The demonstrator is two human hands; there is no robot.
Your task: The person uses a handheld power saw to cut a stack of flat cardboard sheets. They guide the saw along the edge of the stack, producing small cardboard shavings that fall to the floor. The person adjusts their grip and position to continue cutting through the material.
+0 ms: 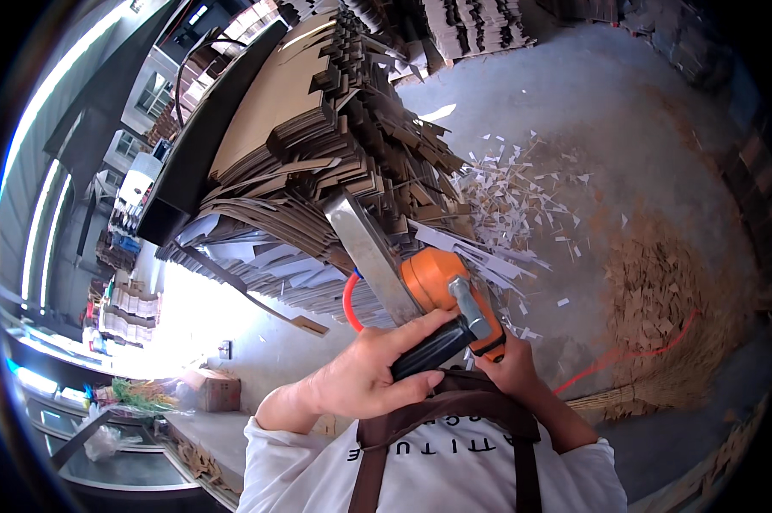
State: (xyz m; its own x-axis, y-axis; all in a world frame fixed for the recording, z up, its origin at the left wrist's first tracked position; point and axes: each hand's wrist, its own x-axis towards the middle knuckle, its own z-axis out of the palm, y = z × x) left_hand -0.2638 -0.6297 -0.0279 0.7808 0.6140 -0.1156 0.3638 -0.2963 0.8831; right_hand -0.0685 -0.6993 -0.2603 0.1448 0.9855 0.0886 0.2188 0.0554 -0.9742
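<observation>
An orange handheld power tool with a long flat metal bar is held up in front of my chest. My left hand is closed round its black side handle. Lower on the right, my right hand grips the tool's orange rear end; its fingers are partly hidden. The bar's far end lies against or just over the ragged edge of a tall stack of die-cut cardboard sheets; I cannot tell if they touch. Below the brown sheets are white-faced ones, fanned and uneven.
A dark metal beam runs along the stack's left side. White and brown scraps litter the floor to the right, with a larger brown scrap pile and a broom-like bundle beyond. A red hose curves beside the tool.
</observation>
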